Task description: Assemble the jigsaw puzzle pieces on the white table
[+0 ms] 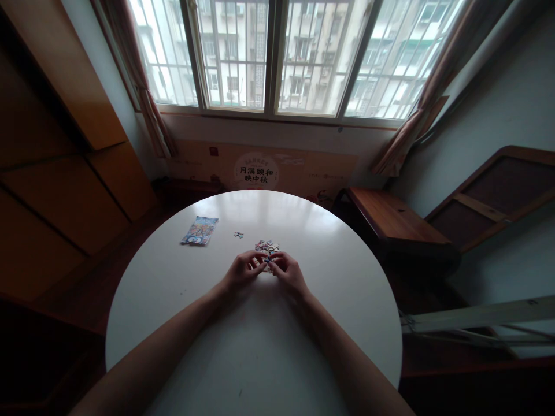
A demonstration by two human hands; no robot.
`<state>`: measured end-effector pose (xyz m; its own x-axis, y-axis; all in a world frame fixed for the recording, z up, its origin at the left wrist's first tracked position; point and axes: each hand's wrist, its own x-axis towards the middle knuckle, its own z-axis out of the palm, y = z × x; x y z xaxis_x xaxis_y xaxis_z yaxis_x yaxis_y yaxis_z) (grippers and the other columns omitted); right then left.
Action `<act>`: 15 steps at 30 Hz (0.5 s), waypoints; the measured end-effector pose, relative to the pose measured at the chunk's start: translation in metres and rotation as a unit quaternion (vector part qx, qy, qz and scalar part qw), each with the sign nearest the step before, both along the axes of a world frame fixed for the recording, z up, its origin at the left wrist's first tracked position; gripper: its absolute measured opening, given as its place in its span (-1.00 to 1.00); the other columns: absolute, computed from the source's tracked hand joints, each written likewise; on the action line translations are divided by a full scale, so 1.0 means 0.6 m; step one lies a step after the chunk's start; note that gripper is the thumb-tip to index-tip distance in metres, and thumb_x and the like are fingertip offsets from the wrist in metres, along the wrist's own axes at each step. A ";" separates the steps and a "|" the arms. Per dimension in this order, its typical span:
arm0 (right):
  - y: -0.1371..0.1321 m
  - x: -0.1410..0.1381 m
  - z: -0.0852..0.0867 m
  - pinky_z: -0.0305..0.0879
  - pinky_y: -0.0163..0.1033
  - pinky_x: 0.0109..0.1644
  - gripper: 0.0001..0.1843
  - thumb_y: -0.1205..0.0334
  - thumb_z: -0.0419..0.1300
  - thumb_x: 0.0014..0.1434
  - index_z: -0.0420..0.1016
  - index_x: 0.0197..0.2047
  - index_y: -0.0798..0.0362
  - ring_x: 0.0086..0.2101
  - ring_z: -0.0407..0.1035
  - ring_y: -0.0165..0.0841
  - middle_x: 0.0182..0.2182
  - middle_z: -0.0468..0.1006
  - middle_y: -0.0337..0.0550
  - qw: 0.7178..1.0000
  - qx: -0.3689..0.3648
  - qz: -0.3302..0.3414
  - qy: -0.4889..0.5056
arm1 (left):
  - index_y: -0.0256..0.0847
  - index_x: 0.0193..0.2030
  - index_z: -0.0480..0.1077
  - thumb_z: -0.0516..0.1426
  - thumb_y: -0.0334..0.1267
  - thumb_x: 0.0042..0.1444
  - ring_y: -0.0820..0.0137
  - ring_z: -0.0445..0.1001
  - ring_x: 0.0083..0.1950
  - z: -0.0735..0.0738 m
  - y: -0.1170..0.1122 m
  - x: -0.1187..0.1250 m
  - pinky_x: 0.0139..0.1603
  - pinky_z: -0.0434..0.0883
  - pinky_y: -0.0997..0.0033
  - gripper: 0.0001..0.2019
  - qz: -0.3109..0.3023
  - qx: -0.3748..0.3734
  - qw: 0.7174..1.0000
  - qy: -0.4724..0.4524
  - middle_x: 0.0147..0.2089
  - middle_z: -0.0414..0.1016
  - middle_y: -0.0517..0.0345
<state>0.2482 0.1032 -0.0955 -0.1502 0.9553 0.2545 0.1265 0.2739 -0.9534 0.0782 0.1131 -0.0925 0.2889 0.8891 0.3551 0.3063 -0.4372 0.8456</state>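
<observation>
My left hand and my right hand meet over a pile of jigsaw puzzle pieces on the white round table. Between the fingertips of both hands is a small dark-blue puzzle piece, pinched from either side. Whether it is one piece or two joined is too small to tell. Part of the pile is hidden behind my fingers. A little group of puzzle pieces lies apart, to the left of the pile. Further left, a colourful printed packet rests flat.
A wooden bench stands beyond the table's right edge, with a wooden-framed chair back beside it. Orange cabinets line the left side. Behind the table are a printed banner and a barred window.
</observation>
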 end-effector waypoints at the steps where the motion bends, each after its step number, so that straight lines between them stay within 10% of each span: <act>1: 0.000 0.000 -0.001 0.27 -0.31 -0.42 -0.74 0.10 0.20 0.04 0.38 -0.23 0.07 -0.51 0.35 -0.40 -0.54 0.47 -0.22 1.000 0.000 0.000 0.001 | -0.25 -0.13 0.44 0.14 -0.14 0.08 0.55 0.39 -0.47 0.000 0.000 0.000 -0.52 0.31 0.61 -0.72 -0.002 0.000 1.000 0.001 -0.33 0.48 0.12; 15: -0.001 0.001 0.000 0.23 -0.33 -0.43 -0.74 0.11 0.20 0.05 0.39 -0.23 0.09 -0.53 0.30 -0.42 -0.55 0.44 -0.24 1.000 -0.004 0.004 -0.015 | -0.29 -0.17 0.47 0.13 -0.16 0.09 0.53 0.41 -0.50 -0.004 0.004 -0.003 -0.48 0.36 0.56 -0.74 0.001 0.017 1.000 0.000 -0.31 0.50 0.07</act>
